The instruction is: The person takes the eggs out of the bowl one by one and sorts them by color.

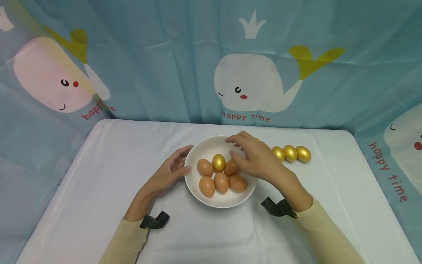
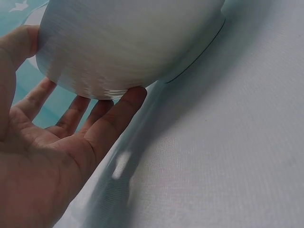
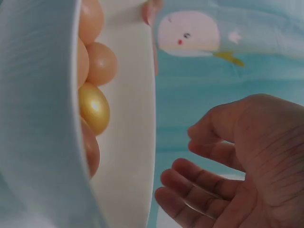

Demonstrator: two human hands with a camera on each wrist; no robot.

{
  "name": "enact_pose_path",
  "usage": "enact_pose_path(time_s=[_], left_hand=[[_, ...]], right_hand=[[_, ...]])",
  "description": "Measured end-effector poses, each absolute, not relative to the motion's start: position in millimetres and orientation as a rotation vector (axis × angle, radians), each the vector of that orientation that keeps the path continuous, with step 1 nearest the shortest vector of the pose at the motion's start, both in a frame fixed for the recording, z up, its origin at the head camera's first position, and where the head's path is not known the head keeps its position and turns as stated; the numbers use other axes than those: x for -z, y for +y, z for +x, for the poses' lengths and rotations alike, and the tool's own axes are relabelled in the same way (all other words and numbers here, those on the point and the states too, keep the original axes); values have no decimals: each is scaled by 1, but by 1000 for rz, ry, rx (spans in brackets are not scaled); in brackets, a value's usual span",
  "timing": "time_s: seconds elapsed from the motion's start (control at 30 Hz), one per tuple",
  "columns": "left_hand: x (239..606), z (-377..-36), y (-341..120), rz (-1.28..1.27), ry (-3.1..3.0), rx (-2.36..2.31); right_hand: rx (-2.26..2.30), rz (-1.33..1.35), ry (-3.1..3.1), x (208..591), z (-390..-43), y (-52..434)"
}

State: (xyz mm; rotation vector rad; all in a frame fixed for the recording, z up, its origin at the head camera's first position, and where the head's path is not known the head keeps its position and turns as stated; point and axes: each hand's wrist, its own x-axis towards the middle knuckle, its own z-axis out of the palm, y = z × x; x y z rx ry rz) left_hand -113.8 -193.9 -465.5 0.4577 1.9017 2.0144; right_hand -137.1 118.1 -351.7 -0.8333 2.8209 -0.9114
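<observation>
A white bowl (image 1: pixel 220 203) stands on the table, holding several brown eggs (image 1: pixel 206 186) and one golden egg (image 1: pixel 218 162). My left hand (image 1: pixel 166 175) grips the bowl's left side, the thumb at the rim and the fingers spread along the outer wall, as the left wrist view shows. Over the bowl's right rim hovers my right hand (image 1: pixel 255 156), fingers loosely bent and nothing between them. It partly covers one brown egg in the head view. In the right wrist view, that hand (image 3: pixel 228 166) appears apart from the bowl's rim.
Three golden eggs (image 1: pixel 290 153) lie in a row to the right of the bowl, the nearest partly hidden by my right hand. A white cloth (image 1: pixel 108 176) covers the table. Behind hangs a blue curtain (image 1: pixel 184 73) with whale prints.
</observation>
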Motion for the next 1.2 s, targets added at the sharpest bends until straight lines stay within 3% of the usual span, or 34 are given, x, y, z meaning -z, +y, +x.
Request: enact_pose_path(time_s=[1.2], left_hand=[[465, -115, -192, 449, 1861, -2041]], right_hand=[[125, -927, 2622, 355, -166, 58]])
